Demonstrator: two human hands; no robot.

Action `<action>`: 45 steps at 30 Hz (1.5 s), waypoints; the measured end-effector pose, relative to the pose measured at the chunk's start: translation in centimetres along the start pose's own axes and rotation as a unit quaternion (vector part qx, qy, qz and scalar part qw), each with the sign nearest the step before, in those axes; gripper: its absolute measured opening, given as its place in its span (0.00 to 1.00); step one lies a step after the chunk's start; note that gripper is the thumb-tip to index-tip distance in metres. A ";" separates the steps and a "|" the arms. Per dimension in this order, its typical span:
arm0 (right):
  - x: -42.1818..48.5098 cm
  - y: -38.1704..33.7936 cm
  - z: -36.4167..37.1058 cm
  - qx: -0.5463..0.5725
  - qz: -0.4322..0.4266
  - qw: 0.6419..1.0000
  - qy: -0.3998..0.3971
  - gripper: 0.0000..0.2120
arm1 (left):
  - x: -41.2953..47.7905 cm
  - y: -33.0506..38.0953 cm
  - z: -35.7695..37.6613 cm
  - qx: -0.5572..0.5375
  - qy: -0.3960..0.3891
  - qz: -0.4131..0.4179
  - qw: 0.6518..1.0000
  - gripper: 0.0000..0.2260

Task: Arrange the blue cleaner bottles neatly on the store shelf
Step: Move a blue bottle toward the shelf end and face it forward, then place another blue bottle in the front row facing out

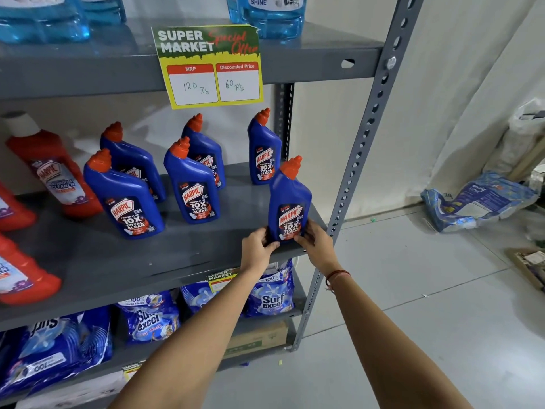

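Several blue cleaner bottles with red caps stand on the grey middle shelf (118,261). One blue bottle (290,196) stands upright at the shelf's front right corner; my left hand (256,246) grips its lower left side and my right hand (317,246) its lower right side. Another blue bottle (264,149) stands behind it near the back right post. Two more pairs stand to the left, with a front bottle (193,184) before a rear one (206,149), and a front bottle (124,196) before a rear one (129,154).
Red cleaner bottles (56,172) fill the shelf's left side. A yellow price card (211,66) hangs from the upper shelf, which carries pale blue bottles (271,16). Blue detergent bags (153,317) lie on the lower shelf. A slotted upright post (362,149) stands right; bags (477,202) lie on the floor.
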State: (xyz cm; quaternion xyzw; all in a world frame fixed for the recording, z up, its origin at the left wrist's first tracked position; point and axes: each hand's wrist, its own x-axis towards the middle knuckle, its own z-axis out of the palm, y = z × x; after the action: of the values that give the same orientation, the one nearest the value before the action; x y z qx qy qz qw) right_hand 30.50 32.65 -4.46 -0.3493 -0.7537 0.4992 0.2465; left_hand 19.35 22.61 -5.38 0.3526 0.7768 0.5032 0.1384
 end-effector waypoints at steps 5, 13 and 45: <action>-0.1 0.1 -0.1 -0.012 0.003 1.000 0.001 0.22 | 0.0 0.0 0.3 0.012 0.014 0.001 1.000 0.12; -0.1 0.0 0.3 -0.042 0.008 0.999 0.007 0.20 | -0.1 0.1 0.6 0.005 0.027 -0.010 1.000 0.14; 7.3 -8.0 15.5 -0.031 -0.031 0.986 -0.161 0.32 | 6.8 -7.2 -15.7 0.084 0.034 -0.091 0.992 0.17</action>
State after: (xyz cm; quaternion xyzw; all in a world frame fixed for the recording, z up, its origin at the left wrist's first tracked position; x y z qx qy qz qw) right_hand 12.45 27.27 -2.75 -0.2480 -0.8094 0.5172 0.1260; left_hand 2.61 14.82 -3.64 0.2736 0.8493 0.4334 0.1266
